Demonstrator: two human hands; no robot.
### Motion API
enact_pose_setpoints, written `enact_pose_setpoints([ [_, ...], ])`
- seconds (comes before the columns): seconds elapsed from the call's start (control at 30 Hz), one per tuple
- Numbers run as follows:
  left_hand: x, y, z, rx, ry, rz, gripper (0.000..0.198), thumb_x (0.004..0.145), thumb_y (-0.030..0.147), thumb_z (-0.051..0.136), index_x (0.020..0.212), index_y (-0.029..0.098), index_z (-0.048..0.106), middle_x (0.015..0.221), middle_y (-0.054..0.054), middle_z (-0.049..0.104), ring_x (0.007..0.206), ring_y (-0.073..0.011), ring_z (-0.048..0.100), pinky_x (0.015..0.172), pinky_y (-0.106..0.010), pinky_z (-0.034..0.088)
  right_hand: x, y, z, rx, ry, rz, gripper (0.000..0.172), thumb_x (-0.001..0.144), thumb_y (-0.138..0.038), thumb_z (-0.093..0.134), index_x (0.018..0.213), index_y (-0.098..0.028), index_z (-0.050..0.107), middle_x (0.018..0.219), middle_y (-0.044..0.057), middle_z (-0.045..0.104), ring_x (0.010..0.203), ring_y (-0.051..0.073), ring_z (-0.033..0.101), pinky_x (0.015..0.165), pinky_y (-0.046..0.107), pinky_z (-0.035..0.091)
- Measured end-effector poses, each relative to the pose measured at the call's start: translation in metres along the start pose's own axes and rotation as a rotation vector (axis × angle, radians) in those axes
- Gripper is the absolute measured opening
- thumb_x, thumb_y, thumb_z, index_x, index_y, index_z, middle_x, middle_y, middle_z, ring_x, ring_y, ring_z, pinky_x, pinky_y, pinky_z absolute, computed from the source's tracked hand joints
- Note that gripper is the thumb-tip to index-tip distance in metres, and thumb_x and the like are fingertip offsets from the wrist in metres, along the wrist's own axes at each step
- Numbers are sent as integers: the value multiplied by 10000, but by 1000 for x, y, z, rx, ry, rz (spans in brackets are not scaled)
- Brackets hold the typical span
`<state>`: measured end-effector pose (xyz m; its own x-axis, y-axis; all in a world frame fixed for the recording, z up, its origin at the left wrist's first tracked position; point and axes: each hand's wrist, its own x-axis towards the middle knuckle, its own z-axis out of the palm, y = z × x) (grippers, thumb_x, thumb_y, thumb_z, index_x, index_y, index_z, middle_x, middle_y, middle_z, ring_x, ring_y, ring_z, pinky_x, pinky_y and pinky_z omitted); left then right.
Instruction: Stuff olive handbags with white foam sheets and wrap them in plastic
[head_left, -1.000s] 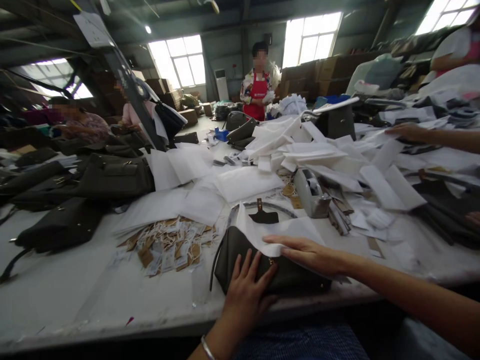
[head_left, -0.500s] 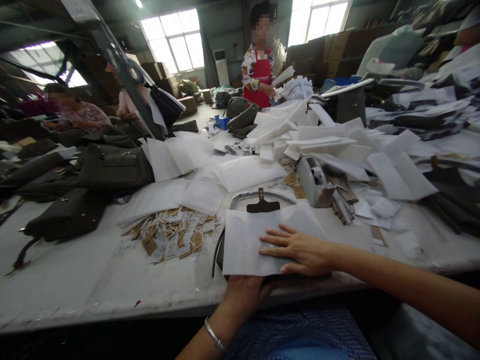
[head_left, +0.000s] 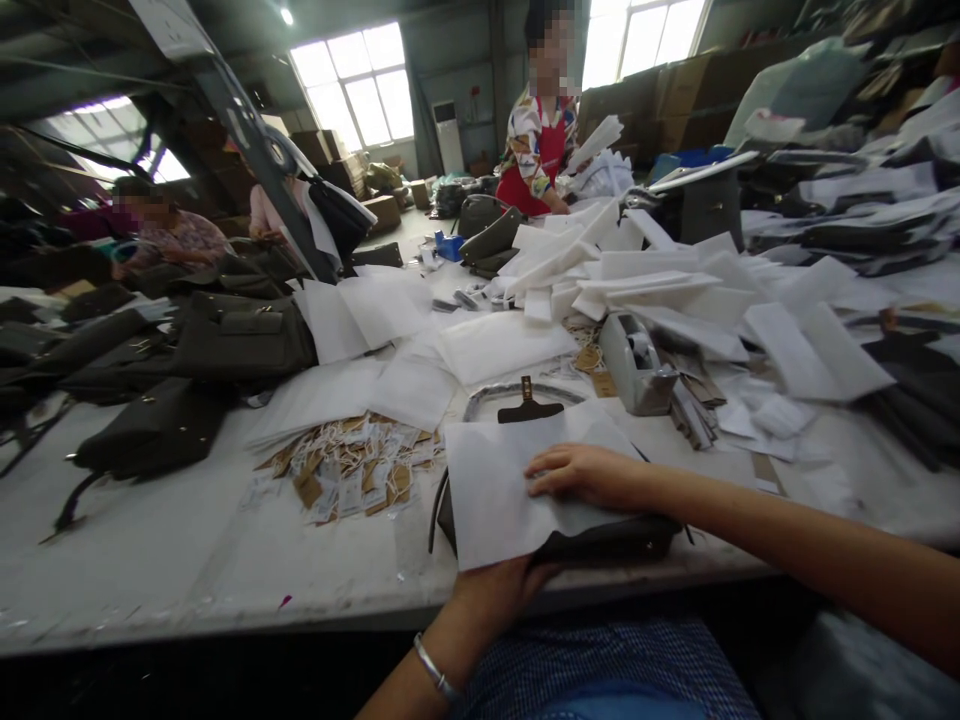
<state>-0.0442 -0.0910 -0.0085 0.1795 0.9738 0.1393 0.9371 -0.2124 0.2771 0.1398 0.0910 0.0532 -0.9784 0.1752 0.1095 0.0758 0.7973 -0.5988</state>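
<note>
A dark handbag (head_left: 600,542) lies on its side at the table's front edge, its handle (head_left: 480,398) and strap tab (head_left: 529,408) pointing away from me. Over it is spread a thin white foam sheet (head_left: 487,480), slightly rippled along its near edge. My right hand (head_left: 589,475) rests on the sheet's right half, fingers bent and drawn together on it. At the bag's near side is my left hand (head_left: 499,595), with a bracelet on the wrist; its fingers are hidden under the sheet and against the bag.
Left of the bag lies a heap of paper tags with strings (head_left: 360,475), with stacked foam sheets (head_left: 322,395) behind. A grey tape dispenser (head_left: 636,365) stands beyond the bag. Dark bags (head_left: 150,425) fill the left; folded white sheets (head_left: 667,270) pile behind. A person (head_left: 544,140) stands across the table.
My right hand has gone from flat and spread to bent fingers. The foam sheet has shifted and skewed, baring more of the bag's near right side. The person opposite has leaned forward.
</note>
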Motion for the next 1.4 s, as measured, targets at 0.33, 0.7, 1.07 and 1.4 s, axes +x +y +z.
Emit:
enact_pose_setpoints([
  [0.33, 3, -5, -3, 58, 155, 148, 558, 880, 557, 623, 1397, 376, 518, 1457, -38, 530, 1336, -348, 492, 1142, -605, 371, 6, 0, 1, 48, 15, 16, 310, 992, -230, 453, 1055, -212, 756, 1129, 80, 709, 1026, 193, 668, 910, 311, 518],
  [0.7, 2, 2, -8, 67, 59, 72, 517, 892, 539, 613, 1365, 334, 569, 1401, -79, 582, 1238, -337, 589, 1036, -553, 504, -10, -26, -9, -47, -150, 95, 613, 972, -521, 520, 1525, -310, 363, 1565, 72, 401, 1469, 296, 313, 1217, 558, 149],
  [1.07, -9, 13, -35, -75, 12, 62, 358, 948, 425, 555, 1259, 270, 642, 1119, -66, 740, 947, -269, 721, 911, -449, 594, -16, -11, 8, -78, -80, -41, 734, 954, -497, 564, 1572, -279, 231, 1588, 93, 352, 1491, 286, 258, 1228, 549, 90],
  [1.4, 45, 24, -78, -187, 134, 122, 412, 1004, 313, 449, 1388, 182, 518, 1407, -102, 579, 1316, -255, 531, 1119, -471, 449, -21, -4, 18, -98, 14, -28, 754, 938, -526, 578, 1559, -216, 284, 1550, 137, 411, 1477, 280, 298, 1232, 542, 130],
])
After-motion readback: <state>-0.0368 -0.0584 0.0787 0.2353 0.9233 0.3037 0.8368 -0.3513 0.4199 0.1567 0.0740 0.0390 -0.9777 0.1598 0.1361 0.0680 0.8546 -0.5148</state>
